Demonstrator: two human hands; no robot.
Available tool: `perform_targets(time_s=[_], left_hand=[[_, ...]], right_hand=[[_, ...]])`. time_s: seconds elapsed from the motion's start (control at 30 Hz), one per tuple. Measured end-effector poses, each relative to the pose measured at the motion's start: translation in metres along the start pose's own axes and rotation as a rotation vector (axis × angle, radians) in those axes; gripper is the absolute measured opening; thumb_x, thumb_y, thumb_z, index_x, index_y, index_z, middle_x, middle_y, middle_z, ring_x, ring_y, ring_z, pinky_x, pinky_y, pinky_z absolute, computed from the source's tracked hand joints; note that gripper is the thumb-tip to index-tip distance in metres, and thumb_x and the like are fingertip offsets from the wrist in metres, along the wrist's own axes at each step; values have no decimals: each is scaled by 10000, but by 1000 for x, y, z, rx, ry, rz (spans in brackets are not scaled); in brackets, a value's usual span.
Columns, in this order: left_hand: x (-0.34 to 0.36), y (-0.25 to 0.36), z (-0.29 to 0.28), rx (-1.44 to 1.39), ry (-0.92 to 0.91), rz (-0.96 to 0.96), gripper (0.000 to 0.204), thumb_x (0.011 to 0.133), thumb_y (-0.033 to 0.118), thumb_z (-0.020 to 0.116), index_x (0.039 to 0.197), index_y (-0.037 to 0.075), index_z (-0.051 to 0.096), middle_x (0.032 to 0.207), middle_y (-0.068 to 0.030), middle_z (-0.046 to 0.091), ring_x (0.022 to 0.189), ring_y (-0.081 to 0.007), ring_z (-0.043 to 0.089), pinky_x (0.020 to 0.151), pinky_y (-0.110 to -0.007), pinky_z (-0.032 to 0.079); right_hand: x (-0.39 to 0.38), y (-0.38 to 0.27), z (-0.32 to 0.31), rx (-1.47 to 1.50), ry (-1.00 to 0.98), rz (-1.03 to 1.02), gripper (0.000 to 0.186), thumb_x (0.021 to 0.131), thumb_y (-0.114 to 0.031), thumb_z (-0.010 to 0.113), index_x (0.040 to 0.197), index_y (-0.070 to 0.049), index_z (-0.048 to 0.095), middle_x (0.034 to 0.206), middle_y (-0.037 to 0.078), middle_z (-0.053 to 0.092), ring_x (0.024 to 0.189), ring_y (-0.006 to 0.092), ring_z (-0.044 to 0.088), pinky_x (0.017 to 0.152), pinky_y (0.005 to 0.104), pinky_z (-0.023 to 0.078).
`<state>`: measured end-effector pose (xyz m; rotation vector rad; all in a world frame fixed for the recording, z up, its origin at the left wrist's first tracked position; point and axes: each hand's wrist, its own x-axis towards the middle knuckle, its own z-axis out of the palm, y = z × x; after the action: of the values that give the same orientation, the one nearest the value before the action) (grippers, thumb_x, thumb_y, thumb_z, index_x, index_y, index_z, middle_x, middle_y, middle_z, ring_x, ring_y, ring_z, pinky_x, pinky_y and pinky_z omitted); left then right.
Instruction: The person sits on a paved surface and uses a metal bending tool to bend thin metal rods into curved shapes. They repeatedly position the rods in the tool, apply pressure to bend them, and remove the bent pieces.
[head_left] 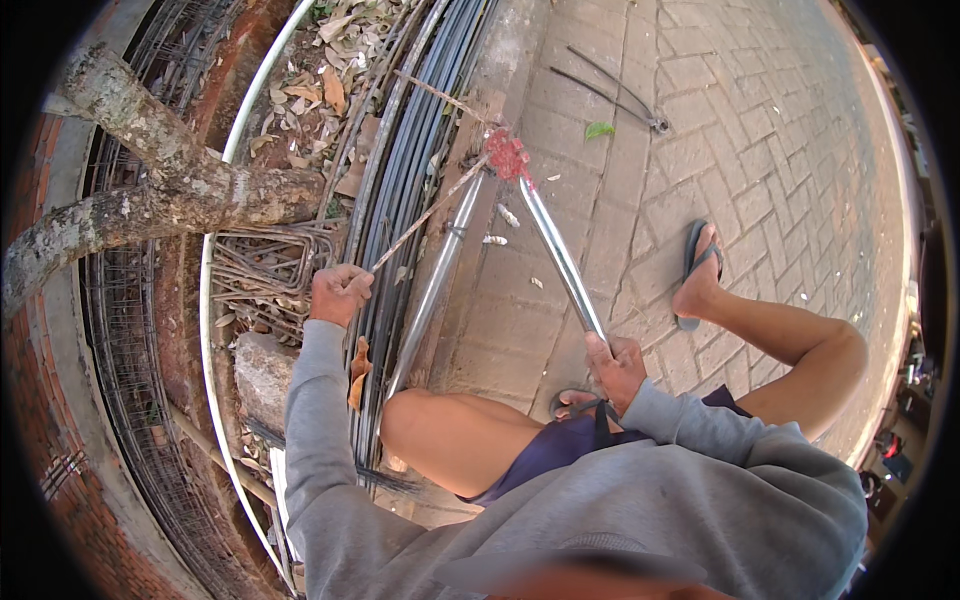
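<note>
My left hand (341, 294) is closed around the near end of a thin steel rod (428, 214). The rod slants up and away to the red head of a long-handled bolt cutter (507, 153). With my right hand (617, 372) I grip the end of the cutter's right silver handle. Its left silver handle (435, 285) runs down to beside my left knee, its end partly hidden there. The two handles stand spread apart. Another thin rod length (440, 93) reaches from the red head toward the upper left; whether it is the same rod, I cannot tell.
A bundle of long steel bars (411, 140) lies along the kerb. Bent rebar stirrups (265, 262) and a forked tree trunk (190, 190) are left of it. Dark long-handled pincers (655, 122) lie on the brick paving (720, 130). A white pipe (208, 330) curves along the left.
</note>
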<state>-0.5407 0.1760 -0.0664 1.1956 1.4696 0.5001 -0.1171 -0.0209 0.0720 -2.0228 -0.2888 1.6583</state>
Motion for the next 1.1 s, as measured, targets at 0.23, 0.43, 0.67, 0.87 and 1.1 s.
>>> perform_targets(time_s=[0.23,0.43,0.67,0.87,1.1], left_hand=[[9,-8,1,4,107,85,81,953,79,787,937,0,791,734,-7,704,601,-68,545,550,-251,425],[-40,12,30,132,219,211,138,954,99,771,1022,-19,797,796,-32,734,654,-110,577,627,-302,487],[-111,83,56,-139,601,235,337,1058,261,685,817,25,686,638,32,522,564,-81,413,524,-300,377],[-140,152,125,-1012,386,123,396,1130,394,564,838,127,553,581,85,291,460,-58,226,437,-279,192],[-128,178,263,-1762,-121,142,419,1133,463,509,937,105,606,591,49,322,460,-80,223,446,-278,218]], right_hand=[[14,33,23,-72,60,-82,492,1045,-438,706,765,-52,585,631,-25,462,498,101,469,402,327,396],[28,-9,-57,-222,-217,-217,470,978,-422,793,728,-81,588,579,-20,506,448,83,454,394,311,366],[38,-29,-88,5,-91,-371,418,909,-295,875,717,-98,561,561,-22,494,422,93,454,375,320,354],[78,-48,-92,219,-160,-177,356,900,-219,871,777,-92,562,600,-1,498,424,127,461,370,342,358],[129,-3,-96,316,-206,300,305,949,-127,787,780,-130,532,601,-38,418,423,109,372,407,305,290]])
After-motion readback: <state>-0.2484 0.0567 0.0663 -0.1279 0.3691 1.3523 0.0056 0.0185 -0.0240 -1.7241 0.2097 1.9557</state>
